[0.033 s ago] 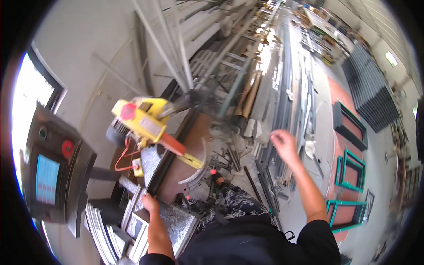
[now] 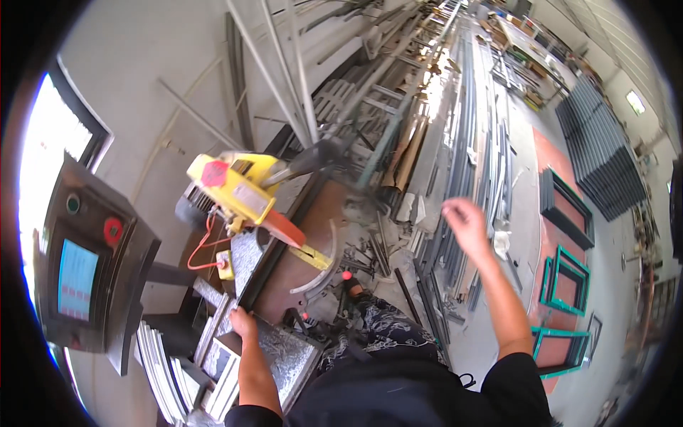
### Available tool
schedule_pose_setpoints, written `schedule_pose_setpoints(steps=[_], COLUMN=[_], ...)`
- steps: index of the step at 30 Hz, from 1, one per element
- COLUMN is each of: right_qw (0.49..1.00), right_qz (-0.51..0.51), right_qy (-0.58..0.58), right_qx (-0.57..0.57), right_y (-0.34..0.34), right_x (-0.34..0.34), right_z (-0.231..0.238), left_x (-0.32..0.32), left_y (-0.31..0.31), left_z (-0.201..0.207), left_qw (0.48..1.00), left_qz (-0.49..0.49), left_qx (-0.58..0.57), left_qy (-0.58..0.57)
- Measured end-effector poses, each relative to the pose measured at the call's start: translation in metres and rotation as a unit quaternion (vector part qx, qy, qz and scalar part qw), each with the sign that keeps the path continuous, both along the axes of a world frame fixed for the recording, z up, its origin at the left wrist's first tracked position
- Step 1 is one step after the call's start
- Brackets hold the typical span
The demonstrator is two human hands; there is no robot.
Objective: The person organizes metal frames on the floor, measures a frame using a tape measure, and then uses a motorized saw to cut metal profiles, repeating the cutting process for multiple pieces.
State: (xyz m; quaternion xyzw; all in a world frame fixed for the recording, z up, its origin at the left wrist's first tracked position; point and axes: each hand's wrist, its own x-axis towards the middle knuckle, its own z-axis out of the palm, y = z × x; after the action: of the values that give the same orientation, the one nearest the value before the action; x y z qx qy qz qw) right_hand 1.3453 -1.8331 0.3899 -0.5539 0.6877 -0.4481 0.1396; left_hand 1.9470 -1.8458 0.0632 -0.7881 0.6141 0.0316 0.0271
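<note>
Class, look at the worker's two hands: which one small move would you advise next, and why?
Perhaps bring the right hand in toward the silvery bench: it hangs out to the side with nothing visible in it, while the left hand is at the bench, near the yellow saw.

Workshop: yellow saw [image 2: 242,196], control panel [image 2: 78,277], long metal profiles [image 2: 460,160].

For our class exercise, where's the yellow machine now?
The yellow machine sits left of centre in the head view, beyond the left hand, right of the control panel.
</note>
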Motion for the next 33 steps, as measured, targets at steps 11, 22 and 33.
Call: schedule_pose_setpoints(steps=[11, 22, 33], right_qw=[0.859, 0.795, 0.826], right_qz=[0.304, 0.408, 0.474], right_qy=[0.295, 0.275, 0.271], right_qx=[-0.289, 0.356, 0.144], right_y=[-0.128, -0.166, -0.113], right_x=[0.165, 0.209, 0.154], right_z=[0.224, 0.225, 0.147], left_x=[-0.009, -0.009, -0.010], left_y=[0.001, 0.006, 0.004], left_z=[0.010, 0.006, 0.008], left_qw=[0.998, 0.992, 0.993], left_qz=[0.022, 0.032, 0.043], left_qx=[-0.030, -0.096, -0.077], left_qy=[0.043, 0.072, 0.075])
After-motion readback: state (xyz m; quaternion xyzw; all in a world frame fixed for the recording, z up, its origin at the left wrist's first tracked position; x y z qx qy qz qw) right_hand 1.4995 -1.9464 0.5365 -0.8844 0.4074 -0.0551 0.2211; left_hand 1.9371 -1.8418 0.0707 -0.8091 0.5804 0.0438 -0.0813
